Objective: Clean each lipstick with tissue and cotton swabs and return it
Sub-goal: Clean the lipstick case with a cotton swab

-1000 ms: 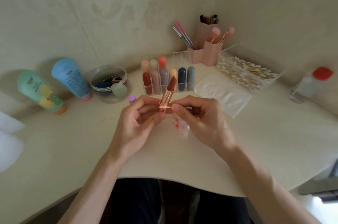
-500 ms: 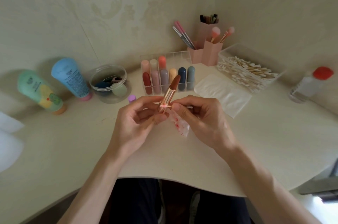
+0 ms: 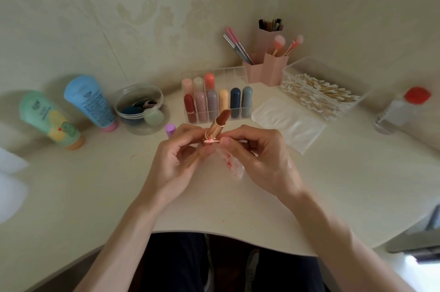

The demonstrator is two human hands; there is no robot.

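My left hand [image 3: 176, 160] holds an open lipstick [image 3: 217, 125] by its base, gold tube tilted up to the right, brown-red bullet extended. My right hand [image 3: 259, 156] pinches a cotton swab [image 3: 212, 141] whose pink-stained tip touches the gold tube's lower rim. A tissue [image 3: 232, 163] with red smears lies under my right hand on the table. Behind the hands stands the clear lipstick organizer [image 3: 235, 72] with several capped lipsticks in it. A purple cap [image 3: 170, 128] sits by my left hand.
A clear box of cotton swabs [image 3: 319, 91] and a flat tissue pack [image 3: 288, 120] lie at the right. Pink brush holders [image 3: 271, 70] stand behind. A round clear tub [image 3: 140, 110], two tubes [image 3: 90, 101] and a red-capped bottle [image 3: 402, 110] line the wall.
The lipstick has tilted a little further right and turned slightly in my left hand; the swab tip stays at the tube's rim. Both hands keep their place.
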